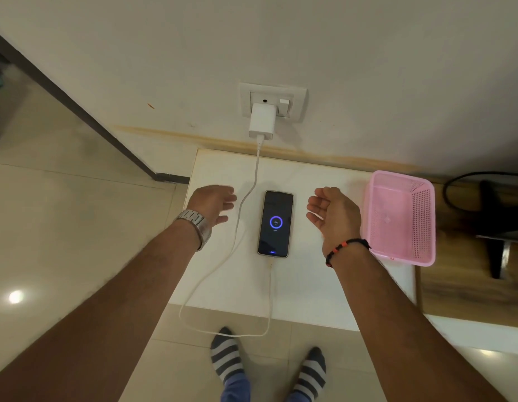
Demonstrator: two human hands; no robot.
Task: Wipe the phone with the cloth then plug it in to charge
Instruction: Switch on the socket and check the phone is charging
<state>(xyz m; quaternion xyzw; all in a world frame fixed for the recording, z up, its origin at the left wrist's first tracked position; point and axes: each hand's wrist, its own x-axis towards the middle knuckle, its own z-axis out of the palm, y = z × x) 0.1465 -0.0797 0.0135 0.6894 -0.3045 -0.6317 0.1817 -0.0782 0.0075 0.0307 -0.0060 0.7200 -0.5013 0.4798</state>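
A dark phone (275, 224) lies face up on the white table (310, 285), its screen lit with a blue charging ring. A white cable (246, 198) runs from its near end, loops off the table's front edge and climbs to a white charger (262, 121) plugged into the wall socket (273, 101). My left hand (212, 204) hovers left of the phone, fingers spread, holding nothing. My right hand (331, 214) hovers right of it, palm turned inward, fingers loosely apart and empty. No cloth is in view.
A pink plastic basket (399, 219) stands at the table's right edge, close to my right wrist. Beyond it lie a wooden surface and a black stand (495, 227). My striped socks (227, 358) stand on the tiled floor below the table's front edge.
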